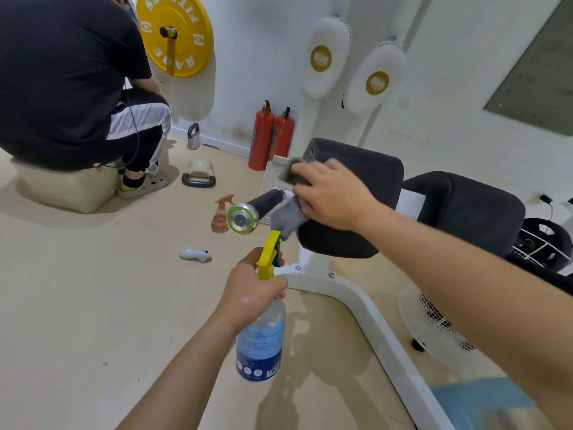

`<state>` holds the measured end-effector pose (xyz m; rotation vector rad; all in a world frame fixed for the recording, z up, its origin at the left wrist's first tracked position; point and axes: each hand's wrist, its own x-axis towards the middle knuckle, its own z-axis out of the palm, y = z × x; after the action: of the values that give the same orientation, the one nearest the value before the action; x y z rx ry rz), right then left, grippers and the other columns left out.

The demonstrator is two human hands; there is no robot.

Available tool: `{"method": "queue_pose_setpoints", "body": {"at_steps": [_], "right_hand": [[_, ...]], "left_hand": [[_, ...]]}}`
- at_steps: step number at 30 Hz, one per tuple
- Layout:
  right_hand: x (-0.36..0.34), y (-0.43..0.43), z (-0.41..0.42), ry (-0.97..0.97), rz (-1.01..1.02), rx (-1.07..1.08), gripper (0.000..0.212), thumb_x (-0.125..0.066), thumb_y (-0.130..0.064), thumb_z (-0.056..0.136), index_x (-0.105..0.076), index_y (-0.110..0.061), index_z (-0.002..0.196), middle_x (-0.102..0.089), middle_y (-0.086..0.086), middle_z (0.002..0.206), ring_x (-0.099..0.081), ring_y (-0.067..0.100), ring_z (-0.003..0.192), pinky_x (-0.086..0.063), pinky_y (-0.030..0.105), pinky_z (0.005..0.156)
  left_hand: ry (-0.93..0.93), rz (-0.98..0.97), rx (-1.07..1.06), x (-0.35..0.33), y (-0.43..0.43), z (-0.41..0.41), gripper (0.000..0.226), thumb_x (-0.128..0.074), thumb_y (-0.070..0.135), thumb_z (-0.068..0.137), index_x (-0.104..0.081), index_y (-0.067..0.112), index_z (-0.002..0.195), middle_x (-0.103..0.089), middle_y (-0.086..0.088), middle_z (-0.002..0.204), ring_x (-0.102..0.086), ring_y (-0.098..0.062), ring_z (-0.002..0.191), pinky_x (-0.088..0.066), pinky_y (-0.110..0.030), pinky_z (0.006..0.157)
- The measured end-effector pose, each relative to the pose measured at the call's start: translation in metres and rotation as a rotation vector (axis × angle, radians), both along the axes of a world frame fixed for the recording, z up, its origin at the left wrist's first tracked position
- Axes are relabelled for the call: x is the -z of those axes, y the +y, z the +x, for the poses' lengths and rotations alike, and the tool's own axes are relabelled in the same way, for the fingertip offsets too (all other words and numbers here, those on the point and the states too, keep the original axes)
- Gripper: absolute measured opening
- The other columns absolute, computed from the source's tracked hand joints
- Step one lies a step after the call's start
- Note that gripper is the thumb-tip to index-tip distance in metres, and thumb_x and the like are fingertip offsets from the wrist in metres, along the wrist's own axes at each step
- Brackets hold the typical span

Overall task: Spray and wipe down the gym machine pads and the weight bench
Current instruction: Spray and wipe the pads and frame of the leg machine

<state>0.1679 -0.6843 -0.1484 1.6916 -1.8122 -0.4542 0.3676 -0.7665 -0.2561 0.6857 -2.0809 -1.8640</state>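
Head view: the right hand (331, 197), fingers curled, holds a bunched grey cloth (286, 217) against the black machine pad (369, 175). Just below the pad, the left hand (251, 290) grips a clear spray bottle (262, 339) upright by its neck. 2 red fire extinguishers (263, 136) stand beyond the pad.

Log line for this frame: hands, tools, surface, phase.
left hand: grips spray bottle | right hand: holds grey cloth against black pad | phase: wiping pad
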Motion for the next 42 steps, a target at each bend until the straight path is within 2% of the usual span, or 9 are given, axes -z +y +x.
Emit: {"method": "queue_pose_setpoints", "body": {"at_steps": [4,7,16,20,25,28,32,37,42], "right_hand": [[-0.017,-0.018,-0.015,-0.058,-0.165,0.167,0.038,-0.049,-0.044,0.092,-0.065,-0.02,0.116,-0.042,0.012,0.151,-0.03,0.031,0.145,-0.028,0.049,0.117],[-0.009,-0.029,-0.011,-0.184,-0.367,0.287,0.06,-0.052,-0.038,0.094,-0.04,-0.012,0.147,-0.052,0.01,0.143,-0.042,0.027,0.14,-0.029,0.044,0.119],[0.085,0.01,0.029,-0.058,0.001,0.018,0.031,-0.075,-0.015,0.081,-0.071,0.0,0.107,-0.072,0.017,0.105,-0.055,0.04,0.124,-0.033,0.054,0.115],[0.084,0.037,0.012,0.03,0.289,-0.117,0.032,-0.078,-0.018,0.081,-0.071,-0.006,0.109,-0.069,0.01,0.121,-0.043,0.037,0.139,-0.027,0.051,0.12],[0.044,0.016,0.001,-0.027,-0.02,-0.242,0.019,-0.067,-0.006,0.087,-0.073,-0.003,0.104,-0.069,0.016,0.121,-0.055,0.034,0.129,-0.033,0.046,0.116],[0.025,-0.006,0.001,-0.11,-0.182,-0.059,0.021,-0.067,-0.009,0.088,-0.072,-0.006,0.109,-0.068,0.013,0.123,-0.053,0.032,0.132,-0.037,0.047,0.115],[0.06,-0.001,0.015,-0.12,-0.115,-0.019,0.037,-0.074,-0.007,0.082,-0.068,0.0,0.117,-0.068,0.017,0.122,-0.052,0.035,0.132,-0.034,0.049,0.117],[0.115,0.049,0.012,0.053,0.165,-0.128,0.015,-0.072,-0.004,0.083,-0.073,-0.001,0.098,-0.071,0.019,0.113,-0.056,0.035,0.127,-0.032,0.048,0.118],[0.095,0.147,-0.023,0.104,0.102,-0.249,0.033,-0.04,0.003,0.101,-0.072,-0.001,0.099,-0.071,0.013,0.113,-0.056,0.032,0.129,-0.041,0.046,0.112]], "left_hand": [[-0.013,-0.021,0.003,-0.003,0.006,-0.004,0.03,-0.069,0.012,0.071,-0.066,0.025,0.098,-0.073,-0.008,0.083,-0.073,-0.023,0.077,-0.05,-0.022,0.064],[-0.019,-0.046,-0.003,-0.001,0.006,-0.003,0.035,-0.064,0.021,0.061,-0.066,0.026,0.096,-0.073,-0.007,0.085,-0.073,-0.027,0.08,-0.056,-0.032,0.071],[-0.038,-0.079,-0.095,0.004,0.005,0.001,0.036,-0.065,0.028,0.061,-0.065,0.032,0.096,-0.073,0.004,0.091,-0.074,-0.027,0.082,-0.059,-0.048,0.082],[-0.042,-0.091,-0.087,0.006,0.008,0.001,0.036,-0.065,0.027,0.06,-0.065,0.031,0.096,-0.07,0.004,0.082,-0.074,-0.027,0.081,-0.059,-0.046,0.079],[-0.033,-0.057,-0.096,0.009,0.016,-0.005,0.03,-0.065,0.024,0.061,-0.065,0.027,0.091,-0.071,0.002,0.073,-0.074,-0.029,0.078,-0.057,-0.045,0.078],[-0.021,-0.048,-0.108,0.009,0.02,-0.01,0.033,-0.065,0.025,0.061,-0.067,0.029,0.094,-0.072,0.004,0.084,-0.073,-0.028,0.08,-0.058,-0.047,0.081],[-0.005,-0.042,-0.127,0.01,0.021,-0.011,0.035,-0.066,0.025,0.059,-0.066,0.031,0.093,-0.072,0.008,0.091,-0.072,-0.028,0.084,-0.058,-0.048,0.082],[-0.046,-0.092,-0.118,0.016,0.021,-0.004,0.031,-0.068,0.021,0.067,-0.065,0.029,0.097,-0.074,0.004,0.085,-0.073,-0.02,0.078,-0.056,-0.037,0.072],[-0.084,-0.11,-0.092,0.019,0.029,0.002,0.026,-0.067,0.011,0.08,-0.064,0.028,0.099,-0.073,0.001,0.081,-0.074,-0.013,0.072,-0.052,-0.03,0.07]]}}
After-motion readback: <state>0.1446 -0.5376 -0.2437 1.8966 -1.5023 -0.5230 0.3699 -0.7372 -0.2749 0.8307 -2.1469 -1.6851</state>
